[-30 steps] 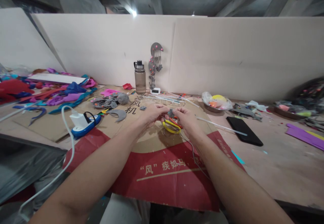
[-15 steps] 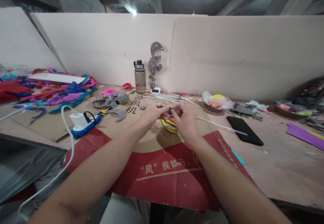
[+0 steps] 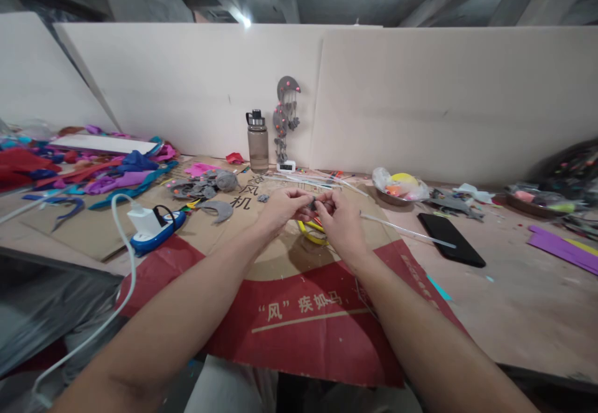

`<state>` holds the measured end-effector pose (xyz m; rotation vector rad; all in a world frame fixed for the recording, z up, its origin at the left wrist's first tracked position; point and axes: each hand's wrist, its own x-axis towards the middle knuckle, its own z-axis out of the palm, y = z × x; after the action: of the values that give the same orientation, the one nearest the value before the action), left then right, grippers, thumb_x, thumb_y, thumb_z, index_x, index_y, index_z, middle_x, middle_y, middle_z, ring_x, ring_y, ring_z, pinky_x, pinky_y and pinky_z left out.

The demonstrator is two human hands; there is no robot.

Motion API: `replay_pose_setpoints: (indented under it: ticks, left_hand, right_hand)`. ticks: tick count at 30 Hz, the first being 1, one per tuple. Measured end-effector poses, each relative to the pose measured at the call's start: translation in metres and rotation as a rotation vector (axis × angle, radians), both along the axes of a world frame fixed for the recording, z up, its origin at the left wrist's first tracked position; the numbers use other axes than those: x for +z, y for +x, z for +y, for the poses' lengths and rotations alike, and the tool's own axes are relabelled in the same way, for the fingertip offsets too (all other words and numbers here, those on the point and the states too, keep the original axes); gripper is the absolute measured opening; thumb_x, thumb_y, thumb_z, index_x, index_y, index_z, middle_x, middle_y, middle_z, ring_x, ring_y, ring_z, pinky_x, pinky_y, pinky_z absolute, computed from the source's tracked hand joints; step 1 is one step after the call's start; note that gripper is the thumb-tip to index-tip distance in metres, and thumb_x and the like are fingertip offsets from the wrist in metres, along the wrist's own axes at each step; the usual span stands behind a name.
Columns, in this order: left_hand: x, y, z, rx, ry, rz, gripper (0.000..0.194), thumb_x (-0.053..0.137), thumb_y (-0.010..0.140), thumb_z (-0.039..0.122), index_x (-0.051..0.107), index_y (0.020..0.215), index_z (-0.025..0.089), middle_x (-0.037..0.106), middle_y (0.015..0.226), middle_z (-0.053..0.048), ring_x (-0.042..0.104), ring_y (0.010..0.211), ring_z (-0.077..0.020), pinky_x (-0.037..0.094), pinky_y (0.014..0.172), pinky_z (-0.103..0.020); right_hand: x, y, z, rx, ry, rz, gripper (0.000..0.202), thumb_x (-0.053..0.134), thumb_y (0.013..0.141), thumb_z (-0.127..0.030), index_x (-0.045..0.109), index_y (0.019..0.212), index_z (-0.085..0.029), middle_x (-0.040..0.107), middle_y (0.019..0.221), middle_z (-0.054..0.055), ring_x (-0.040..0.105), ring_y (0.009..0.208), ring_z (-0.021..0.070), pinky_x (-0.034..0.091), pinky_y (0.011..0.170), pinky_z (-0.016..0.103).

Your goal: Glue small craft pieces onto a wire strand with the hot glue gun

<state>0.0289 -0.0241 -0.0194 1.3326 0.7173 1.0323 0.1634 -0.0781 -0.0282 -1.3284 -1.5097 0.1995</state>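
Observation:
My left hand (image 3: 284,207) and my right hand (image 3: 341,217) meet over the cardboard, fingertips pinched together on a small dark grey felt piece (image 3: 313,204). Fingers cover most of that piece, so its shape is unclear. Just below them lies a yellow loop-shaped handle (image 3: 311,233) with an orange-red part, partly hidden by my right hand. A translucent stick (image 3: 402,228) runs from behind my right hand toward a black phone (image 3: 451,240). Left of my left hand rests a small grey felt scrap (image 3: 263,198), and beyond it a grey felt crescent (image 3: 219,210).
Red-printed cardboard (image 3: 303,338) covers the table in front of me. Leftward are a blue power strip (image 3: 156,238) with a white cable, a grey felt pile (image 3: 200,184) and coloured cloth (image 3: 116,176). A bottle (image 3: 258,145), a felt moon hanging (image 3: 288,92) and a bowl (image 3: 397,198) stand behind.
Both hands stay in the same place, still pinching the grey felt piece, with only slight finger movement. The view has shifted very slightly.

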Motion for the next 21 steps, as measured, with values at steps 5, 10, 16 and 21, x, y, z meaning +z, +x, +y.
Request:
replay_pose_setpoints:
  ticks: [5,10,16,21]
  left_hand:
    - [0.001,0.002,-0.002,0.106,-0.011,-0.003,0.016,0.071,0.070,0.024,0.061,0.072,0.012,0.063,0.060,-0.001,0.058,0.049,-0.0083,0.050,0.052,-0.021]
    - [0.001,-0.001,0.003,0.195,0.030,-0.019,0.012,0.068,0.069,0.023,0.061,0.071,0.013,0.062,0.062,0.000,0.060,0.050,-0.0089,0.045,0.047,-0.019]
    - [0.020,-0.030,0.027,0.377,0.024,-0.353,0.019,0.069,0.067,0.026,0.056,0.074,0.016,0.060,0.061,0.003,0.055,0.046,-0.0046,0.027,0.038,-0.014]
    - [0.032,-0.045,0.030,0.396,0.096,-0.486,0.020,0.067,0.069,0.029,0.054,0.077,0.016,0.068,0.072,-0.001,0.055,0.047,-0.0040,0.028,0.038,-0.014]
  right_hand:
    - [0.000,-0.003,-0.002,0.059,-0.004,0.012,0.011,0.053,0.080,-0.025,0.055,0.089,-0.019,0.060,0.071,0.001,0.054,0.062,0.0146,0.041,0.063,0.027]
    - [-0.004,-0.004,-0.001,0.133,0.006,-0.081,0.015,0.046,0.087,-0.027,0.059,0.084,-0.019,0.064,0.078,0.003,0.056,0.070,0.0154,0.041,0.070,0.028]
    - [0.000,0.002,0.002,0.382,-0.178,-0.195,0.024,0.049,0.086,-0.033,0.067,0.077,-0.020,0.068,0.080,0.001,0.059,0.076,0.0156,0.042,0.072,0.027]
    - [0.016,0.032,0.006,-0.038,-0.191,-0.207,0.030,0.044,0.088,-0.038,0.064,0.073,-0.020,0.065,0.073,0.004,0.059,0.070,0.0184,0.040,0.066,0.030]
